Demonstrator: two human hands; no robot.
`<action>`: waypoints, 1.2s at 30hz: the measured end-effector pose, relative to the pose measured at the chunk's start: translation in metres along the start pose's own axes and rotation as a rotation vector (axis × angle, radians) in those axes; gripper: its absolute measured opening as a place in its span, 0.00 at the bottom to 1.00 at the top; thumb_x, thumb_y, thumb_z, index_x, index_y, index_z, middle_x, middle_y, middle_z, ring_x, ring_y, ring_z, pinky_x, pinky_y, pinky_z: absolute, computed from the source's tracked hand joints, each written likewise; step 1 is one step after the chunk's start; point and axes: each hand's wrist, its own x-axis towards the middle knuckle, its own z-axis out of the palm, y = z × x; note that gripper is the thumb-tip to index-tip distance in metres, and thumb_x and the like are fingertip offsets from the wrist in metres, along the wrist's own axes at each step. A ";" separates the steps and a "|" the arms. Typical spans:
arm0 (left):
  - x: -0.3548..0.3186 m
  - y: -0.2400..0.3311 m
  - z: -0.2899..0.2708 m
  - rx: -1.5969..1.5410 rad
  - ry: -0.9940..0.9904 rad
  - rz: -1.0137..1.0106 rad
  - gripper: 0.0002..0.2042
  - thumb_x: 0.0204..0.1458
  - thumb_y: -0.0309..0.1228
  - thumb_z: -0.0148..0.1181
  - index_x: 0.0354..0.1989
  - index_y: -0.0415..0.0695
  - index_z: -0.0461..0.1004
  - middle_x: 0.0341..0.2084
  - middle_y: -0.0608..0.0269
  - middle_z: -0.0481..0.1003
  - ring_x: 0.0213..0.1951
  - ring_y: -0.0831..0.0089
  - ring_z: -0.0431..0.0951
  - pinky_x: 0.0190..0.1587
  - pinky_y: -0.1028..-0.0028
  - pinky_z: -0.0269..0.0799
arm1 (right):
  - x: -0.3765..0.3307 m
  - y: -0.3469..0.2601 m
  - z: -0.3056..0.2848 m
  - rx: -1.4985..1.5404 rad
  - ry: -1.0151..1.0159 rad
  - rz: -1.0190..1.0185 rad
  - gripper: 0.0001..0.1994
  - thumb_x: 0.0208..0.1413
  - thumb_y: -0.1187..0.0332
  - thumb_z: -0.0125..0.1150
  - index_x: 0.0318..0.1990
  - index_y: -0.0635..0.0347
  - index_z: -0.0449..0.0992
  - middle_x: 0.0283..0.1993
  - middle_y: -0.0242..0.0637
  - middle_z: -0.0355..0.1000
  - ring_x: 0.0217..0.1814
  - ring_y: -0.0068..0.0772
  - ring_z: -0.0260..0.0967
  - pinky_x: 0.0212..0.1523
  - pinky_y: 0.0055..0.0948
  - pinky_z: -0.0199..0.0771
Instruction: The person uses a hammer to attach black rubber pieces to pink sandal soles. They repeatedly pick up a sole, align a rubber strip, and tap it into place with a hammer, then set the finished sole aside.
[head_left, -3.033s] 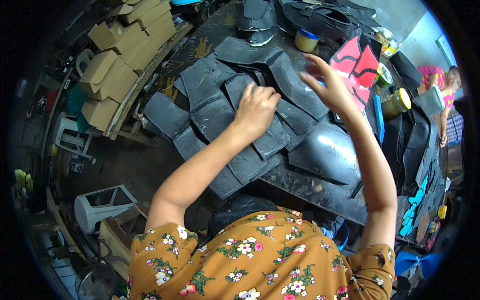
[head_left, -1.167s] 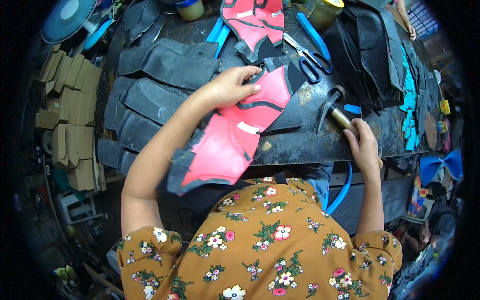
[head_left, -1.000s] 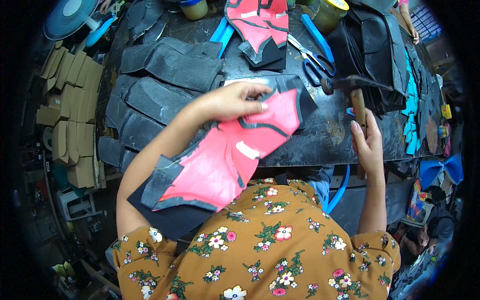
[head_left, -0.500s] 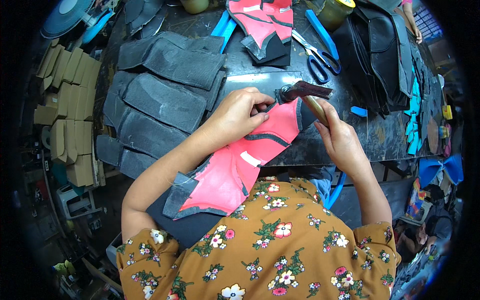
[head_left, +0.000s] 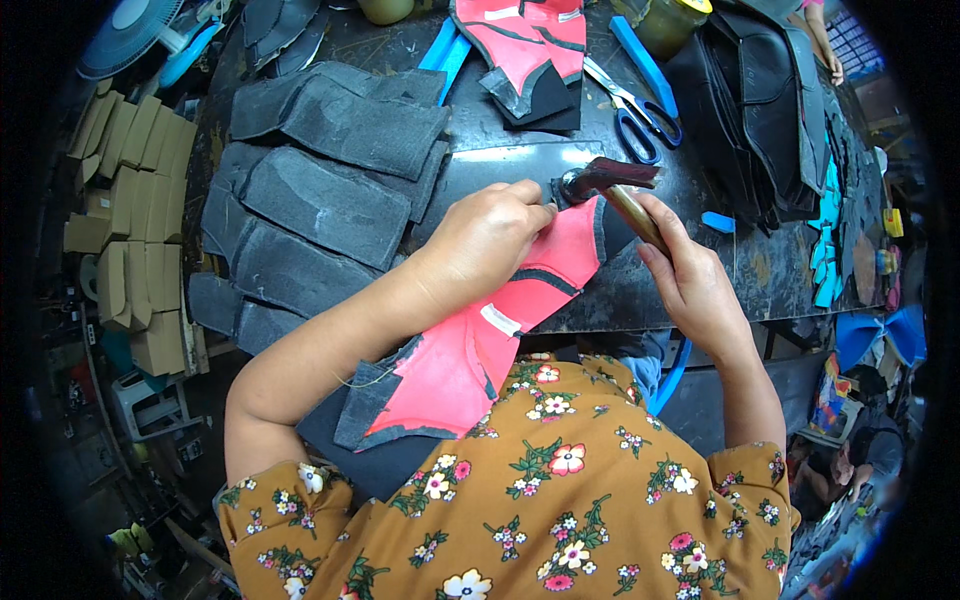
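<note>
A pink sheet piece with black edging (head_left: 440, 372) slants from my lap up onto the dark table edge, with a small white label (head_left: 500, 320) on it. My left hand (head_left: 490, 232) is closed at its upper edge, thumb and fingers pinched together over the black margin; the fingertips are partly hidden. In my right hand (head_left: 690, 278) is a hammer (head_left: 612, 182), gripped by its wooden handle. Its dark head rests on or just above the piece's top corner, beside my left fingers. I cannot tell whether it touches.
Stacked dark grey pieces (head_left: 325, 195) cover the table's left side. Beyond my hands lie another pink piece (head_left: 525, 45), blue-handled scissors (head_left: 640, 125) and blue strips (head_left: 643, 65). Black bags (head_left: 750, 110) stand on the right. Cardboard boxes (head_left: 150, 230) are stacked at the left.
My left hand has rolled over, its fingers curling into a pinch at the edge, and its elbow has swung slightly left. The right hand has shifted slightly right, tilting the hammer a little.
</note>
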 end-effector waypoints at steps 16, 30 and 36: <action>-0.006 -0.005 -0.004 -0.129 0.042 -0.062 0.13 0.53 0.23 0.67 0.47 0.36 0.83 0.37 0.49 0.79 0.40 0.50 0.82 0.46 0.57 0.78 | -0.005 -0.021 0.012 -0.130 -0.091 0.030 0.27 0.70 0.69 0.58 0.74 0.52 0.60 0.45 0.61 0.80 0.48 0.68 0.79 0.44 0.57 0.78; -0.024 0.002 -0.012 0.024 -0.046 -0.018 0.14 0.52 0.24 0.67 0.48 0.39 0.84 0.39 0.52 0.79 0.46 0.51 0.80 0.50 0.58 0.77 | -0.007 -0.031 0.007 -0.028 -0.052 -0.064 0.24 0.70 0.69 0.59 0.71 0.54 0.64 0.45 0.62 0.80 0.49 0.68 0.79 0.45 0.54 0.78; -0.029 0.001 -0.008 -0.009 0.002 -0.041 0.13 0.52 0.24 0.67 0.47 0.39 0.84 0.38 0.52 0.79 0.45 0.50 0.80 0.49 0.57 0.78 | -0.011 -0.032 0.013 0.047 0.037 -0.079 0.23 0.70 0.69 0.59 0.70 0.57 0.64 0.46 0.61 0.80 0.48 0.69 0.79 0.44 0.54 0.78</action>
